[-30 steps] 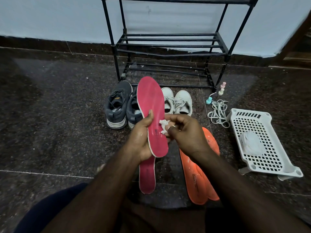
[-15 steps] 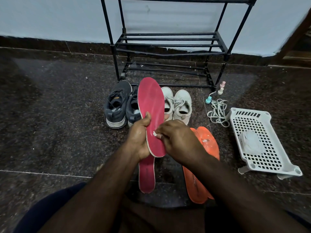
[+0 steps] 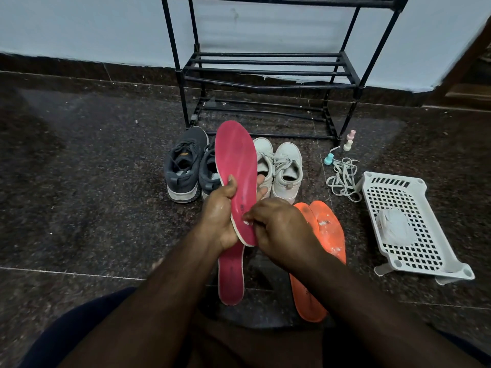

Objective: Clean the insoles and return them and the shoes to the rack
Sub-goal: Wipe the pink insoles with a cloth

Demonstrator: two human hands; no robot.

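You are still in the cleaning stage, by my reading. Your left hand point(image 3: 220, 219) has its grip clamped on the pink insole point(image 3: 235, 176), thumb across the front face and fingertips showing past the far edge, holding it upright with the toe pointing away from you. Your right hand point(image 3: 279, 229) is curled against the heel end of that insole, just beside the left grip. A small fleck of white shows at its fingertips, likely a wipe pinched there, but most of it is hidden and I cannot be sure what it is.

Directly below the left grip, a second pink insole point(image 3: 231, 277) lies flat on the floor. To the right of the right hand, partly under its wrist, two orange insoles point(image 3: 329, 235) lie overlapped, with whitish smears on them, so they look not yet cleaned. Beyond both grips stand the dark grey sneakers point(image 3: 186, 168) and the white sneakers point(image 3: 287, 168), side by side on the floor, in front of the black rack point(image 3: 265, 73). Its shelves hold nothing, so refitting every insole and shelving both pairs is left.

The insoles are thin, flexible-looking foam with a smooth, slightly glossy face and a pale edge. The rack is slim metal tubing. Well off to the right of your grips sit loose laces point(image 3: 342, 176) and a white perforated plastic basket point(image 3: 398, 187) with a crumpled white wad inside.
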